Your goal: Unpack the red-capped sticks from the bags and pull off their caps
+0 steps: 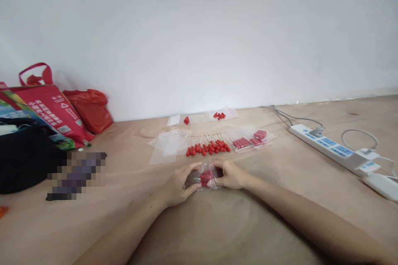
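A clear plastic bag (205, 177) with red-headed pieces inside lies on the table close in front of me, between my hands. My left hand (182, 183) grips its left side with thumb and fingers. On the right side, my right hand (229, 174) holds the bag, fingers curled around its edge. Just beyond them is a row of loose thin sticks with red heads (207, 148). To its right are filled clear bags of red-headed sticks (248, 141). Flat clear bags (169, 145) are spread out at the row's left.
Farther back lie bags with small red pieces (219, 115). A white power strip (334, 147) with cables and a white adapter (382, 186) sits at right. At left are a red shopping bag (59, 112), a red plastic bag (90, 109), a black item (27, 157) and a pixelated object (77, 176).
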The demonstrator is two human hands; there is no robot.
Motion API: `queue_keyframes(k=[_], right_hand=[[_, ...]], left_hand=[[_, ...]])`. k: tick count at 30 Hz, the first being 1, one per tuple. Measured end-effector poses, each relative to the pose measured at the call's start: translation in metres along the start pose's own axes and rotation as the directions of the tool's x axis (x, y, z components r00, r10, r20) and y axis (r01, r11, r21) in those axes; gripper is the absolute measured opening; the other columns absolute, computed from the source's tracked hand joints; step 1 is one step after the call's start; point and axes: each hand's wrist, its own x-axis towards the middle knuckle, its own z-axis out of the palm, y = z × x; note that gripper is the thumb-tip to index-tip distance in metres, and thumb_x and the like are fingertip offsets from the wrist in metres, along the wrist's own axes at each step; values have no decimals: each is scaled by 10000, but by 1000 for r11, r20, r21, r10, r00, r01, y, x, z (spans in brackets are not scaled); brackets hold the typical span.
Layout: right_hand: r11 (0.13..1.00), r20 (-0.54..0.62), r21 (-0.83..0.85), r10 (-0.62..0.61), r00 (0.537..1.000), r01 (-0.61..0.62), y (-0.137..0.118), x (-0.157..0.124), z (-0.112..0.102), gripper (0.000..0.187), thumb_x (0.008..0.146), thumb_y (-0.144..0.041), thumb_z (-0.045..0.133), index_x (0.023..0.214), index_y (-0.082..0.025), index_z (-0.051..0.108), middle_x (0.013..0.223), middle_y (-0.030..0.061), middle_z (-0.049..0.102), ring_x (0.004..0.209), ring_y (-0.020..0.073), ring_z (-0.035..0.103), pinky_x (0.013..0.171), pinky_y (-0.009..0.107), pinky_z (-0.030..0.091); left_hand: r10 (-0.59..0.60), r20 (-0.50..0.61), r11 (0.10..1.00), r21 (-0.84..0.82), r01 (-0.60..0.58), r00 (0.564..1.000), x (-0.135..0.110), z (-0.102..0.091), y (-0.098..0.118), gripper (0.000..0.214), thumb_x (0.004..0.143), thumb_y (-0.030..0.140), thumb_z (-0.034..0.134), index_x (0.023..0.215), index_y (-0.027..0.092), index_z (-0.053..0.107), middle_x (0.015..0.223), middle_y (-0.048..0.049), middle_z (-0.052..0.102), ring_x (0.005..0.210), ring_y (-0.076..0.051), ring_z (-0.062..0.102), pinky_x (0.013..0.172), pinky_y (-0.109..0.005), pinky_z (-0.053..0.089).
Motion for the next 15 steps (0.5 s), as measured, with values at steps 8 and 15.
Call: queue_keyframes(k=[8, 15], right_hand=[[953, 26, 290, 82, 996, -86, 2, -3, 5, 139, 650, -172, 608, 750, -159, 512, 636, -50, 517, 517, 53, 424, 488, 178, 339], [817, 38, 519, 271, 962, -251, 19, -13, -17, 261, 547, -205, 682, 738, -164, 508, 591, -59, 539, 482, 56, 476, 459, 180, 359]], left_hand=[[14, -4, 1000, -10, -14, 1000, 2, -2, 1, 476, 766, 276, 534, 1211, 216, 375, 1134, -77, 554, 1021, -196, 534, 859, -359, 446], [4, 18, 1000, -18, -4, 1000, 1, -2, 0, 447, 769, 275, 533, 1191, 212, 398, 1139, -78, 545, 1017, -199, 532, 855, -350, 447]])
